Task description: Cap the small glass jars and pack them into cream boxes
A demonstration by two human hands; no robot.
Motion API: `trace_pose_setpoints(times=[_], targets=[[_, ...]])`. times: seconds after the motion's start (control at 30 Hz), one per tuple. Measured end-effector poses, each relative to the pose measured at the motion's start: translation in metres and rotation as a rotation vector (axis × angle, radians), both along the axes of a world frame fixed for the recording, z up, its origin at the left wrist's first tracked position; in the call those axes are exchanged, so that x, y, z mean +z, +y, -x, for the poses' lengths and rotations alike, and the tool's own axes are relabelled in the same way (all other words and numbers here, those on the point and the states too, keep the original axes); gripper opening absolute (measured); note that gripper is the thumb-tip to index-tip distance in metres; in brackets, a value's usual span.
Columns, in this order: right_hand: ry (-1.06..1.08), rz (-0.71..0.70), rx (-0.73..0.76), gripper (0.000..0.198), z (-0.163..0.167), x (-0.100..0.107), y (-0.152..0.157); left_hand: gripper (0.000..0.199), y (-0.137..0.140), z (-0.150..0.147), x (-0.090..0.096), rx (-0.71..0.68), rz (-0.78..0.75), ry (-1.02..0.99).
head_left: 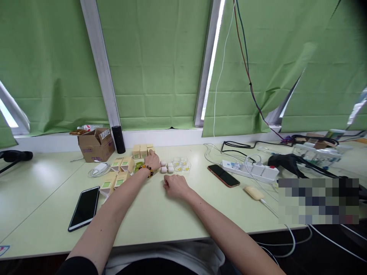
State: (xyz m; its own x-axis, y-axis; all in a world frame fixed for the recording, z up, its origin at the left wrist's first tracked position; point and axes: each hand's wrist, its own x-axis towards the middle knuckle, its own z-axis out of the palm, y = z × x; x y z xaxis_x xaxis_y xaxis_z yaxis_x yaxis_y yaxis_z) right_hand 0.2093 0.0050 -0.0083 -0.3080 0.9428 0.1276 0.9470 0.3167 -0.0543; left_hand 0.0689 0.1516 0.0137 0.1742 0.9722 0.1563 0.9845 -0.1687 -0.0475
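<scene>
My left hand (152, 161), with a beaded bracelet on the wrist, reaches to a back row of small tan boxes (140, 151). Its bent fingers close at the right-hand box of that row; their tips are partly hidden. Green items (138, 165) lie just left of the wrist. My right hand (176, 186) rests on the table as a loose fist, with nothing visible in it. Beyond it stand several pinkish-white small containers (167, 168), next to clear cups (181, 164) with yellow bits inside. More tan boxes with green labels (114, 179) stand left of my left forearm.
A phone (84, 208) lies at the left, another phone (223, 175) at the right. A power strip (249, 170) with cables sits behind the latter, a cream-coloured device (254, 193) in front. A cardboard box (96, 145) and black cylinder (118, 139) stand at the back left.
</scene>
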Motion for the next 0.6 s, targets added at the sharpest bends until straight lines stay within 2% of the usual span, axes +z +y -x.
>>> trace_pose_setpoints(times=[0.37,0.5,0.6], targets=[[-0.021,0.019,0.000,0.016,0.001,0.004,-0.002,0.060,0.008,0.001,0.005,0.028,0.042,-0.066],[-0.028,0.023,-0.007,0.017,0.001,0.004,-0.003,0.057,0.004,0.004,0.008,0.017,0.052,-0.107],[-0.021,0.026,-0.007,0.017,0.001,0.005,-0.003,0.049,-0.005,0.013,0.018,-0.006,0.039,-0.147]])
